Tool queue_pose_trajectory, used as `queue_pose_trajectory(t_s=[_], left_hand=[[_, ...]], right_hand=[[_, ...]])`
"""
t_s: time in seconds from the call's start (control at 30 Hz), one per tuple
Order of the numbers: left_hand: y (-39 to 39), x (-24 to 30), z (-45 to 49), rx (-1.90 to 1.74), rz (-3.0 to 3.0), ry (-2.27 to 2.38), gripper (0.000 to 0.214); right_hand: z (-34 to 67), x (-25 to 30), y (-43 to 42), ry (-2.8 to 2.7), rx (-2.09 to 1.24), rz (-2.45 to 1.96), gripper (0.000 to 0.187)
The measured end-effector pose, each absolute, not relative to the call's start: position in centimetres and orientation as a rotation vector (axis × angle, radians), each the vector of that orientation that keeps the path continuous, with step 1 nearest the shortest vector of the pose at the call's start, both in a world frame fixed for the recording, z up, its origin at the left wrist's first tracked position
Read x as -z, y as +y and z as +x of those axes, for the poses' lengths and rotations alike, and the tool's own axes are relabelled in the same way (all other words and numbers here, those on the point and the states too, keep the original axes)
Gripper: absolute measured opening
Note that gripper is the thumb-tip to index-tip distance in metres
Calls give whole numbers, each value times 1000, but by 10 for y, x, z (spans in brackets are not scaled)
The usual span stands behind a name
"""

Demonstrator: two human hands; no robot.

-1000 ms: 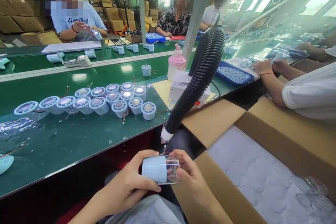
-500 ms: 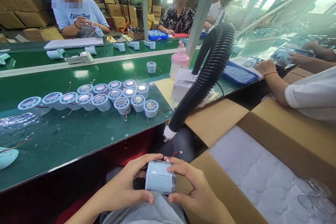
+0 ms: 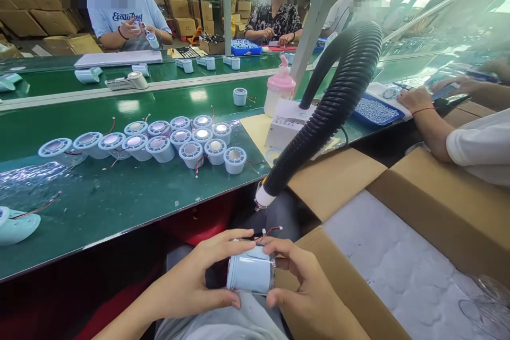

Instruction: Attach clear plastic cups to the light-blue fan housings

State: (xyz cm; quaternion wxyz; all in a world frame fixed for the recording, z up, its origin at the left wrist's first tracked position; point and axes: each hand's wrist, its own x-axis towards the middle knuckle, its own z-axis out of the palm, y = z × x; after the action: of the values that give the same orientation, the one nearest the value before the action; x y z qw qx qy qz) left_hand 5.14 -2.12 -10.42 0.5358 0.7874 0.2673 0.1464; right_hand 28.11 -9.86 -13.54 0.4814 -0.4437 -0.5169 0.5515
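A light blue cylindrical housing (image 3: pixel 251 272) lies on its side above my lap, with thin red and black wires ending in white plugs at its far side. My left hand (image 3: pixel 203 276) grips its left end, fingers over the top and thumb underneath. On the right end, which looks clear and shiny, the fingers and thumb of my right hand (image 3: pixel 300 281) are closed. Just beyond my hands hangs the white nozzle (image 3: pixel 263 196) of a black corrugated hose (image 3: pixel 319 122). Several similar blue round housings (image 3: pixel 160 147) with wires stand on the green bench (image 3: pixel 131 199).
An open cardboard box (image 3: pixel 434 191) with white sheeting stands at my right. A pink-capped bottle (image 3: pixel 280 87) and a white carton (image 3: pixel 289 125) are behind the hose. A blue tray (image 3: pixel 376 110) lies near a co-worker's arm (image 3: pixel 430 122). Other people sit across the bench.
The housing has turned a little in my hands, and my left fingers now reach further over its top. The whole view has shifted slightly. Co-workers' hands across the bench have moved.
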Motion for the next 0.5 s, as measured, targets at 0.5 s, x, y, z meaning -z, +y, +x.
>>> queue_pose_trajectory(t_s=[0.5], left_hand=[[-26, 104, 50, -305, 1910, 659, 73]], right_hand=[[272, 122, -95, -822, -1749, -996, 48]])
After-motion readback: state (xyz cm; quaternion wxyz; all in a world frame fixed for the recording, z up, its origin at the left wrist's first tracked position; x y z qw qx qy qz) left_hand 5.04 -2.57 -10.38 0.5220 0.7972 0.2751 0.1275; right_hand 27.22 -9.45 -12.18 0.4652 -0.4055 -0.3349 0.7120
